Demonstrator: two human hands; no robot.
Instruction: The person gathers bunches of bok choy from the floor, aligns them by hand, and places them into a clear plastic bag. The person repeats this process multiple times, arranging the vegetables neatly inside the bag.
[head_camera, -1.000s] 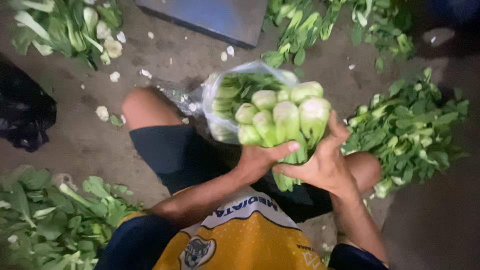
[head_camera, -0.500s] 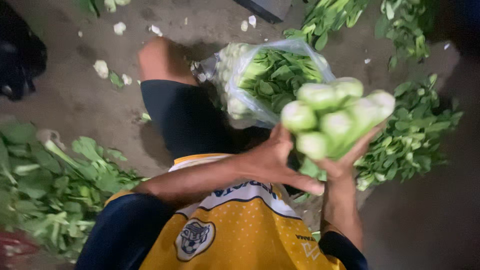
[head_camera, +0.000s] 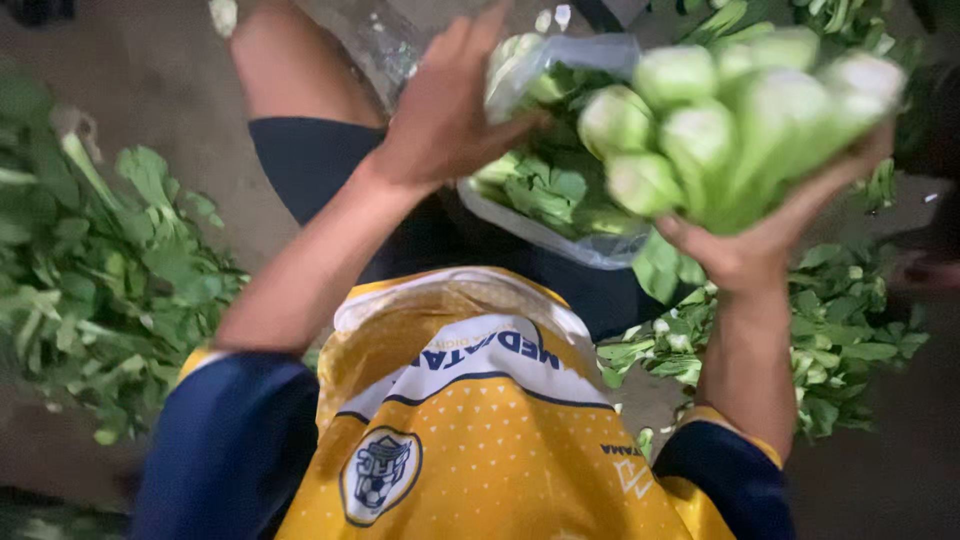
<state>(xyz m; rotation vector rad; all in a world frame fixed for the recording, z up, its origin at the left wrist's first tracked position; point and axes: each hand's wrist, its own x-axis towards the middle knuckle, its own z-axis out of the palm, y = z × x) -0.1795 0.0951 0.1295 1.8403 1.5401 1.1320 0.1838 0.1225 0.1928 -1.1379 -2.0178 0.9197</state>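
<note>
Now my right hand (head_camera: 770, 240) holds a bunch of pale green bok choy heads (head_camera: 730, 130) just beside the clear plastic bag of greens (head_camera: 560, 190), whose rim my left hand (head_camera: 440, 120) grips, so I judge the packing step needs the mouth kept wide.

Pale-green bok choy (head_camera: 740, 120), yellow-and-navy jersey (head_camera: 480, 440)

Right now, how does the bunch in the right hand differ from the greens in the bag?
The bunch is bare, gripped in the right hand with pale cut stem ends facing the camera. The bagged greens sit in a clear plastic bag, showing dark leaves, with the left hand at its mouth. Both look like the same leafy vegetable.
</note>
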